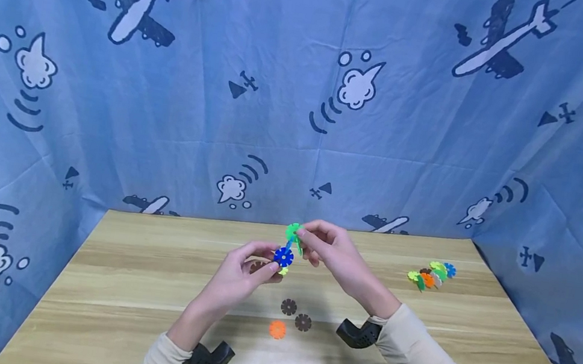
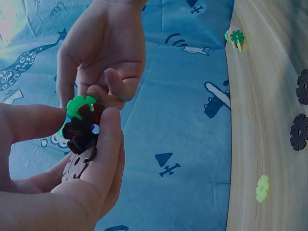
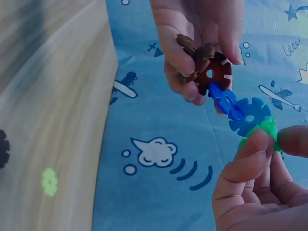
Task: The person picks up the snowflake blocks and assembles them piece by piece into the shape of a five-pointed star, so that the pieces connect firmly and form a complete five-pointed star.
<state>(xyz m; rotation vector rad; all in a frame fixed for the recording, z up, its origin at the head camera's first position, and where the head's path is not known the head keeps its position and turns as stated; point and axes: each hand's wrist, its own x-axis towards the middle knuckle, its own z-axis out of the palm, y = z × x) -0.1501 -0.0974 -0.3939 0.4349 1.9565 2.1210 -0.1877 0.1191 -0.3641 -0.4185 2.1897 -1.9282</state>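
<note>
Both hands hold one chain of slotted plastic snowflake discs above the table. My left hand (image 1: 236,272) grips its brown end, where several brown discs (image 3: 216,74) are slotted together. A dark blue disc (image 1: 283,257) joins that end to a lighter blue disc (image 3: 250,117). At the other end, my right hand (image 1: 337,254) pinches the green discs (image 1: 293,232) between thumb and fingers. In the left wrist view, the brown discs hide most of the blue ones. Fingertips cover part of the green discs in the right wrist view.
Two loose brown discs (image 1: 289,307) and an orange disc (image 1: 277,329) lie on the wooden table (image 1: 110,281) in front of the hands. A yellow-green disc (image 2: 262,188) lies near them. A multicoloured cluster of joined discs (image 1: 427,280) sits at the right. Blue printed cloth (image 1: 278,113) surrounds the table.
</note>
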